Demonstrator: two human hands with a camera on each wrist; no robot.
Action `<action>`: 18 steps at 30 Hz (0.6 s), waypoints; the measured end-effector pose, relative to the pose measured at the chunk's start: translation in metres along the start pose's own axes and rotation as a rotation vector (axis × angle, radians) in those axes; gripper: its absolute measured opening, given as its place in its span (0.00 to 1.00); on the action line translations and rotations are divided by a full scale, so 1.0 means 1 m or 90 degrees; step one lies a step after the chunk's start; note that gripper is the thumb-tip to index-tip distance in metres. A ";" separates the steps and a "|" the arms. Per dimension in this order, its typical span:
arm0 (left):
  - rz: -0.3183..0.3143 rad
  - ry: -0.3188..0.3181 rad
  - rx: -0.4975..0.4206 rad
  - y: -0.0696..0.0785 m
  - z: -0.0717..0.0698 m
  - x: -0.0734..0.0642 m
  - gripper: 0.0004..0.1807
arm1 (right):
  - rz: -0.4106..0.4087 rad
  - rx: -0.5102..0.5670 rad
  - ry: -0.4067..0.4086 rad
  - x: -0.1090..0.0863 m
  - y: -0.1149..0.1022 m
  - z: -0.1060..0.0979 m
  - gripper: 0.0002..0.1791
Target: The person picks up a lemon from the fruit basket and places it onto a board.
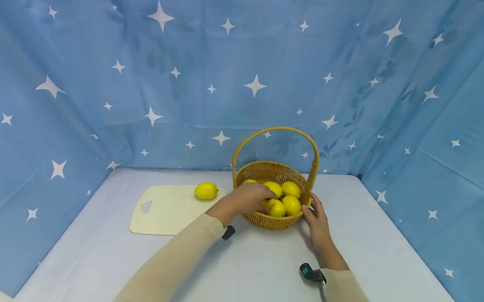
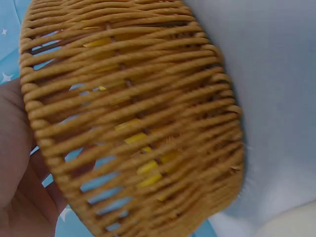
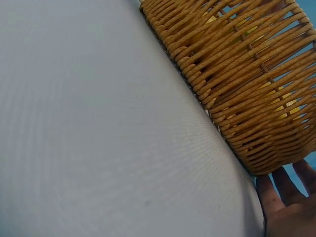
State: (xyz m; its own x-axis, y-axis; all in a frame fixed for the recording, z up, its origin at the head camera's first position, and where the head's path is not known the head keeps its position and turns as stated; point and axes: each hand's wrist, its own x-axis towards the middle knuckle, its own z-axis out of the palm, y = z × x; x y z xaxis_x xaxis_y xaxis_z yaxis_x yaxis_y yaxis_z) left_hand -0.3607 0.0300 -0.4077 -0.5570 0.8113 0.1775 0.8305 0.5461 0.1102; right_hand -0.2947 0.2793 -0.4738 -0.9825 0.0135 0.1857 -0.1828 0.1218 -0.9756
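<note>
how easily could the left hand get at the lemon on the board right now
Fairly easily, probably yes: the lemon lies uncovered on the board, left of the basket. The left hand reaches into the basket, though, so it would likely need to lift out first.

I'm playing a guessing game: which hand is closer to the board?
Left. The left hand reaches into the basket, right of the board; the right hand touches the basket's right side.

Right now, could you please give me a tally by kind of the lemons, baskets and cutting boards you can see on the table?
Lemons: 6 visible
Baskets: 1
Cutting boards: 1
Total: 8
</note>
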 end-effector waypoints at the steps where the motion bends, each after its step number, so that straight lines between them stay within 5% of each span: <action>1: 0.003 -0.010 0.003 0.002 -0.001 0.003 0.25 | 0.002 0.000 0.000 0.001 -0.001 0.000 0.37; 9: -0.029 -0.066 -0.037 0.007 0.004 0.018 0.24 | 0.021 0.000 -0.007 0.001 -0.002 0.001 0.38; 18: -0.005 -0.107 -0.011 0.020 0.002 0.032 0.27 | 0.007 0.004 0.002 0.000 -0.004 0.000 0.36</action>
State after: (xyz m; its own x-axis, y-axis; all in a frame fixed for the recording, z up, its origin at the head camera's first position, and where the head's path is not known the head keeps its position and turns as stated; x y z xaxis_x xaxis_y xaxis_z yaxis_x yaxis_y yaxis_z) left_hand -0.3624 0.0675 -0.4019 -0.5553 0.8316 0.0100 0.8255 0.5497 0.1278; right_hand -0.2941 0.2793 -0.4695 -0.9845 0.0175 0.1746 -0.1715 0.1147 -0.9785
